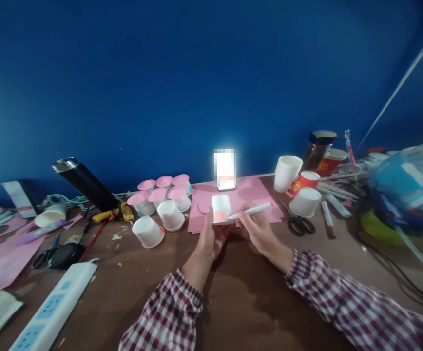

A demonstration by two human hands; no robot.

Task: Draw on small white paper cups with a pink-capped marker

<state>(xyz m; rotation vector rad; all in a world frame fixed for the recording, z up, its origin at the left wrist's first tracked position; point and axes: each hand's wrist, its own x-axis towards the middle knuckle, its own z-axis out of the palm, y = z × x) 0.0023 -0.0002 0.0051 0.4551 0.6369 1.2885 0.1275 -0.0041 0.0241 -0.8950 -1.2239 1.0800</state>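
My left hand [213, 239] is closed around the lower side of a white paper cup [220, 204], which has a pinkish-orange patch on its front. In my right hand [259, 226] is a white marker [253, 209], its tip at the cup's right side next to the patch. Whether the tip touches the cup I cannot tell. Pink paper sheets [200, 204] lie just behind both hands. Beyond the cup, a bright phone [226, 170] stands upright against the blue wall, its screen blurred out.
Left of the sheets stand two white cups [148, 233] and several pink-topped cups [141, 201]. Black-handled scissors [301, 225], markers [327, 214] and more cups [305, 202] are on the right. A power strip [52, 307], glue gun [125, 212] and black flask [87, 185] occupy the left.
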